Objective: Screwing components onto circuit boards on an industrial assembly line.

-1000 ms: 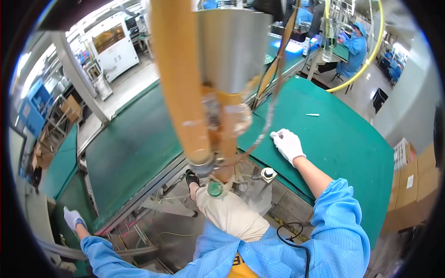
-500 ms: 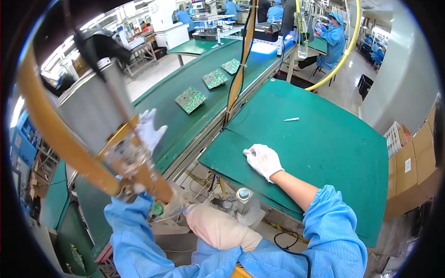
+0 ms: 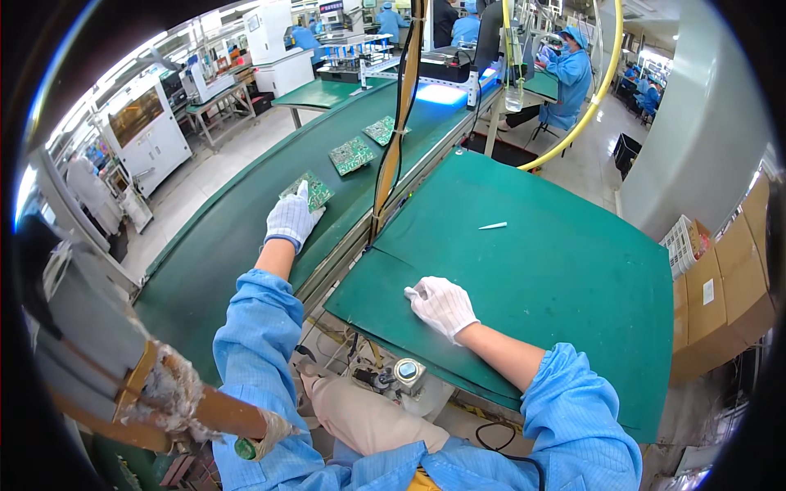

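Note:
My left hand (image 3: 293,219), in a white striped glove, reaches over the green conveyor belt (image 3: 237,245). Its index finger lies on the nearest green circuit board (image 3: 309,190), and its thumb is spread to the side, apart from the finger. Two more circuit boards (image 3: 352,155) lie in a row farther up the belt. On the green mat of the worktable (image 3: 557,295) rests my right hand (image 3: 442,305), also gloved, palm down with the fingers curled in. Whatever it may hold is hidden beneath it. A small white pointed stick (image 3: 493,225) lies on the mat beyond it.
A slanted wooden post with cables (image 3: 391,164) stands between belt and table. A tape-wrapped pole (image 3: 221,409) juts in beside my left arm. A yellow hose (image 3: 602,106) arches over the table's far side. Cardboard boxes (image 3: 720,286) stand at right. A co-worker (image 3: 566,78) sits beyond.
My left hand has come from behind the pole at the left and reached forward to the nearest circuit board. The whole view has shifted slightly; my right hand stays on the mat.

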### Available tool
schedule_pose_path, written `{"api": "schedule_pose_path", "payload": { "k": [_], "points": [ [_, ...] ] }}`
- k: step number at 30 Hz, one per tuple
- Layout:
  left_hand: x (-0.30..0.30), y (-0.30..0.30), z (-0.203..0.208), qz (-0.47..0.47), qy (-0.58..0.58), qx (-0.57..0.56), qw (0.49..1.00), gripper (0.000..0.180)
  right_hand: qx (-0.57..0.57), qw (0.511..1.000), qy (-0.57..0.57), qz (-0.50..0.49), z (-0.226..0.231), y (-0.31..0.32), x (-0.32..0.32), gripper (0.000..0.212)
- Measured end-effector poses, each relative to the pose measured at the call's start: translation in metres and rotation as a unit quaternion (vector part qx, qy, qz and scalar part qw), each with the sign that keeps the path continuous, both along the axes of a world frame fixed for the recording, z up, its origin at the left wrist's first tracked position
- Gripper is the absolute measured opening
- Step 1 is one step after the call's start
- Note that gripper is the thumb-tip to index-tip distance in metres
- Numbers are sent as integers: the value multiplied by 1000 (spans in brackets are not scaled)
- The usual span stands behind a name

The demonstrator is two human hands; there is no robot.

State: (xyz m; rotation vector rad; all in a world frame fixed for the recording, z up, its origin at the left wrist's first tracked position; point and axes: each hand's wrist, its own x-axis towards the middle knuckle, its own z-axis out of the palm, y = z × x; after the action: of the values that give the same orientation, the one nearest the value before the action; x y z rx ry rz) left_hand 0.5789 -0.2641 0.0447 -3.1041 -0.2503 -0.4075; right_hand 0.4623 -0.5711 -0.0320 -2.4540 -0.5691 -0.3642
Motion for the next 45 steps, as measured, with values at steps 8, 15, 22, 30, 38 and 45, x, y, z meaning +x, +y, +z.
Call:
{"api": "schedule_pose_path", "payload": {
  "k": [8,15,22,30,38,45],
  "points": [
    [-45,63,6,17,-53,-58,997,60,1,1000,2,-10,-4,-5,3,22],
    [-190,240,-107,-81,-135,-862,482,33,-2,999,38,-11,3,2,-1,28],
    [-398,107,-49,-143,-262,-903,310,50,-30,999,38,-15,1,1,0,36],
    [-555,53,-41,-108,-370,-864,324,57,8,996,87,-3,-12,-3,13,35],
    [-688,27,-25,50,-526,-713,462,53,20,994,101,29,-20,-4,21,39],
    [-782,13,-23,107,-623,-647,427,49,-71,993,85,40,-15,-10,29,43]
  ]
}}
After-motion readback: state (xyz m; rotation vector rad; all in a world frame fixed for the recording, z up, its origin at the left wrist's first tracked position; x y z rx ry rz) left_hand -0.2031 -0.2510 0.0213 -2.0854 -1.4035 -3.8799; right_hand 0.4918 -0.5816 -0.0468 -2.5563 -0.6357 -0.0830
